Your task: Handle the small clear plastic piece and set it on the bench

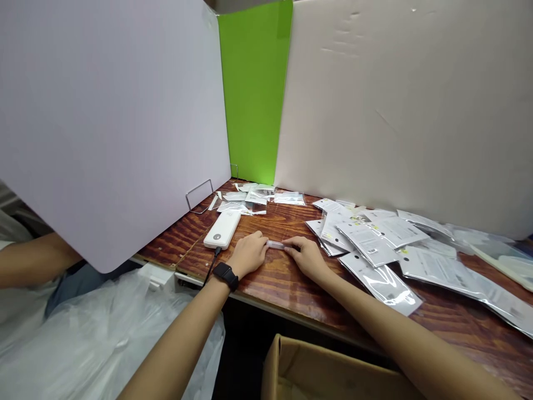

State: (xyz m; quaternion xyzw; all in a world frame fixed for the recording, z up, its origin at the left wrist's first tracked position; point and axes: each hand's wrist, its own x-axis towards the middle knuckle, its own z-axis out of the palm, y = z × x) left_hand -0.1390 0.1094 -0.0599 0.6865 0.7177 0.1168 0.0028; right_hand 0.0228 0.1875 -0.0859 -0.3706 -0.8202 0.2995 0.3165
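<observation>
Between my two hands, on the brown wooden table (266, 278), lies a small, clear, narrow piece that looks like plastic (275, 244); I cannot make out its exact kind. My left hand (249, 254), with a black watch on the wrist, pinches its left end. At the other end, the thumb and fingers of my right hand (306, 256) close on it. A white power bank (222, 229) with a black cable sits just left of my left hand. To the right of my right hand is a pile of flat printed packets (370, 244) in clear film.
Small clear bags (245, 200) lie at the back left. White panels (400, 111) and a green panel (255, 94) wall the table. An open cardboard box (333, 366) stands below the front edge, a plastic bag (104, 339) at left. Another person's arm (37, 261) shows at far left.
</observation>
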